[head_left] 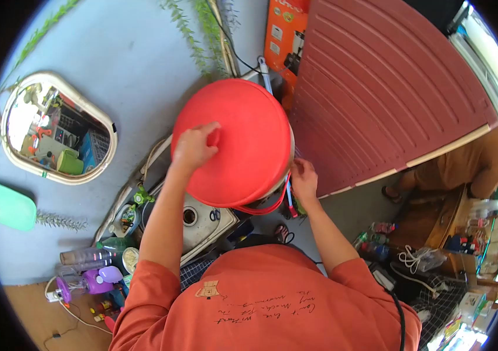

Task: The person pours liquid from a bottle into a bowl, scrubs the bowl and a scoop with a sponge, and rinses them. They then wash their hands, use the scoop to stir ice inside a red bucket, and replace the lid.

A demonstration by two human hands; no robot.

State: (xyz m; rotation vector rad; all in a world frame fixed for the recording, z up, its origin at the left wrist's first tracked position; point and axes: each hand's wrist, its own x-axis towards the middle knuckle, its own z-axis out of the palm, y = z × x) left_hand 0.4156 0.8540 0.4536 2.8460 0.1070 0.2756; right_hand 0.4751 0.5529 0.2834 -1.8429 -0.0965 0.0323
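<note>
A large round red lid [240,134], smooth and slightly domed, fills the middle of the view. My left hand [195,147] closes round the small raised grip on its left part. A pale container edge [284,182] shows below the lid at the right, and the rest of that container is hidden. At this edge is my right hand [304,178], its fingers curled together. A thin red loop [260,209] runs from near those fingers under the lid's near side. What exactly the right fingers pinch cannot be made out.
A sink [202,225] with blue-handled scissors [215,214] lies below the lid. A maroon ridged panel [378,88] stands to the right, an orange box [284,35] behind. A mirror [111,131] hangs on the left wall. Another person [465,158] is at the far right.
</note>
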